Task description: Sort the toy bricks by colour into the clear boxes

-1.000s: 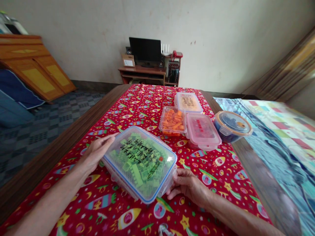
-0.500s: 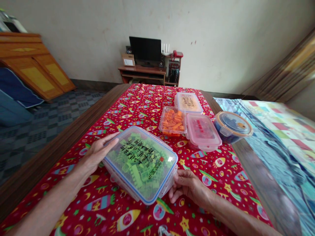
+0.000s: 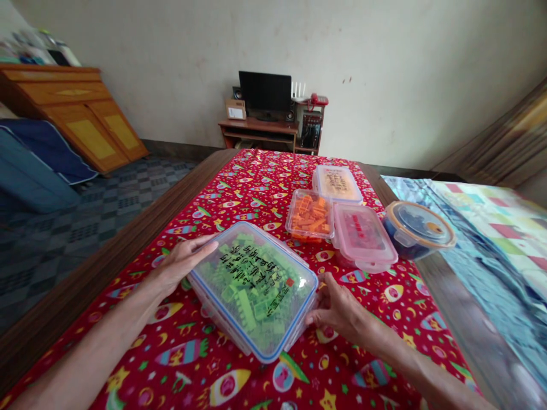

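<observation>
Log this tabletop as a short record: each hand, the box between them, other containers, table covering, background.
left hand: on the left edge of the lidded box
right hand: at the box's right side; grip partly hidden
box: clear, blue-rimmed lid with black handwriting, green pieces inside
other containers: clear tub of orange pieces, pink-lidded box, pale-lidded box, round tub
covering: red patterned tablecloth
background: dark monitor, red telephone, wooden cabinet

The box is glossy plastic, the tablecloth fabric.

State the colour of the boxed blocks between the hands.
The blocks are green, clearest in the head view.
</observation>
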Demonstrator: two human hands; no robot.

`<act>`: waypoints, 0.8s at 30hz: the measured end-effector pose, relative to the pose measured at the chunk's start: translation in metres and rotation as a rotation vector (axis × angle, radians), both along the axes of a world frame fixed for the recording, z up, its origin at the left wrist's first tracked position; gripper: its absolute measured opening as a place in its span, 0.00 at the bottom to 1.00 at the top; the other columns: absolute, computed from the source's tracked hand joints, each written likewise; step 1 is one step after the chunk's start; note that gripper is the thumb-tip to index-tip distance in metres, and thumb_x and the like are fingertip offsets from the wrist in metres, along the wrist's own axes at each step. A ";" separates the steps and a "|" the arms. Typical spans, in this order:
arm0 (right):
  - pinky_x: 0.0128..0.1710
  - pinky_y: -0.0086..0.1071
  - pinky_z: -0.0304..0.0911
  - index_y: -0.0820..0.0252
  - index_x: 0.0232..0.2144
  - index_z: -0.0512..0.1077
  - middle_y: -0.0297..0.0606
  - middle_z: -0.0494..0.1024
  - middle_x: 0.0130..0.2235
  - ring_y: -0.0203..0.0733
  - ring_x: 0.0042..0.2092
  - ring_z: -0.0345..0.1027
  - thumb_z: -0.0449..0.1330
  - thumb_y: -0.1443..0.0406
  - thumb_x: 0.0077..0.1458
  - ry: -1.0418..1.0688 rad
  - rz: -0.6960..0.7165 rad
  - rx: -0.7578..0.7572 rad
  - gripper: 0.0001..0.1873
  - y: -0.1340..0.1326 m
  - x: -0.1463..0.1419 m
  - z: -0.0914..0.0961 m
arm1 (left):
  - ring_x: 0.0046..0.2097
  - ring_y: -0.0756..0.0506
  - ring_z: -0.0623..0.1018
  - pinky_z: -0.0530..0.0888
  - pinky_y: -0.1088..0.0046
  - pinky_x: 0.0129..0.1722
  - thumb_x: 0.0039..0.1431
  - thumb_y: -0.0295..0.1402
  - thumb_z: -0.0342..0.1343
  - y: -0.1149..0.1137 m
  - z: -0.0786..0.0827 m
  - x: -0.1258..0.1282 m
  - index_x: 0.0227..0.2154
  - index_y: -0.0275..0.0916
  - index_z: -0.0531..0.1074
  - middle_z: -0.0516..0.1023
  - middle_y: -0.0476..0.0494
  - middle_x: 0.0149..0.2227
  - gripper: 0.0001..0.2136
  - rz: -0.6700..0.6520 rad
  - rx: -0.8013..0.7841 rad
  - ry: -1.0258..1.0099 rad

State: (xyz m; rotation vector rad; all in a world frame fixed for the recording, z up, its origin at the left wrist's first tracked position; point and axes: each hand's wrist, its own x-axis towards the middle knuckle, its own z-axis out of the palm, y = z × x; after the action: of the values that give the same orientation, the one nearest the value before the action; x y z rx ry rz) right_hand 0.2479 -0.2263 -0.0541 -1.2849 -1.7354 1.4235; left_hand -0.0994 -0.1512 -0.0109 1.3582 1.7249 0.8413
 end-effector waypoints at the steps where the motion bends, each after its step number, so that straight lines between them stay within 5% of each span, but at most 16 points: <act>1: 0.24 0.28 0.63 0.59 0.50 0.60 0.34 0.76 0.29 0.38 0.26 0.69 0.69 0.54 0.46 -0.034 0.014 0.100 0.34 0.003 0.001 -0.001 | 0.41 0.38 0.81 0.77 0.71 0.33 0.38 0.59 0.61 0.001 0.000 -0.001 0.51 0.36 0.74 0.83 0.40 0.41 0.40 -0.006 -0.016 -0.020; 5: 0.31 0.32 0.66 0.61 0.66 0.45 0.39 0.79 0.33 0.42 0.32 0.72 0.62 0.59 0.55 -0.100 0.146 0.335 0.44 0.007 -0.001 0.003 | 0.37 0.39 0.81 0.75 0.72 0.30 0.37 0.57 0.63 0.004 -0.001 -0.003 0.48 0.35 0.75 0.83 0.40 0.38 0.37 -0.023 -0.050 -0.109; 11: 0.32 0.33 0.65 0.62 0.69 0.36 0.39 0.80 0.33 0.43 0.31 0.73 0.57 0.58 0.59 -0.211 0.229 0.417 0.46 0.007 -0.003 0.002 | 0.40 0.38 0.81 0.77 0.70 0.33 0.41 0.57 0.62 0.003 -0.006 -0.003 0.46 0.36 0.76 0.83 0.38 0.41 0.34 -0.034 -0.055 -0.167; 15: 0.32 0.33 0.65 0.58 0.69 0.32 0.40 0.80 0.35 0.42 0.31 0.72 0.55 0.57 0.61 -0.184 0.276 0.407 0.45 0.004 0.004 0.009 | 0.49 0.36 0.79 0.77 0.66 0.43 0.46 0.56 0.60 0.001 -0.016 -0.005 0.52 0.37 0.73 0.79 0.38 0.48 0.34 -0.028 -0.017 -0.191; 20: 0.30 0.33 0.64 0.56 0.68 0.46 0.39 0.77 0.30 0.41 0.28 0.68 0.56 0.55 0.61 -0.384 0.242 0.564 0.38 -0.003 0.017 0.033 | 0.58 0.36 0.71 0.68 0.64 0.57 0.46 0.59 0.58 0.000 -0.018 -0.007 0.55 0.37 0.70 0.73 0.37 0.55 0.38 -0.015 0.061 -0.138; 24: 0.32 0.35 0.67 0.60 0.63 0.57 0.45 0.77 0.36 0.44 0.33 0.71 0.50 0.55 0.64 -0.550 0.216 0.705 0.29 -0.002 0.016 0.051 | 0.62 0.37 0.66 0.58 0.63 0.64 0.48 0.61 0.54 -0.002 -0.011 -0.009 0.56 0.36 0.68 0.68 0.37 0.59 0.40 -0.062 0.110 -0.046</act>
State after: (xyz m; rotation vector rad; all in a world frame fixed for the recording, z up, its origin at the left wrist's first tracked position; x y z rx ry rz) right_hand 0.2636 -0.2287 -0.0030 -1.1517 -2.4873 0.4416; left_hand -0.1083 -0.1529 -0.0223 1.4462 1.6138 0.9366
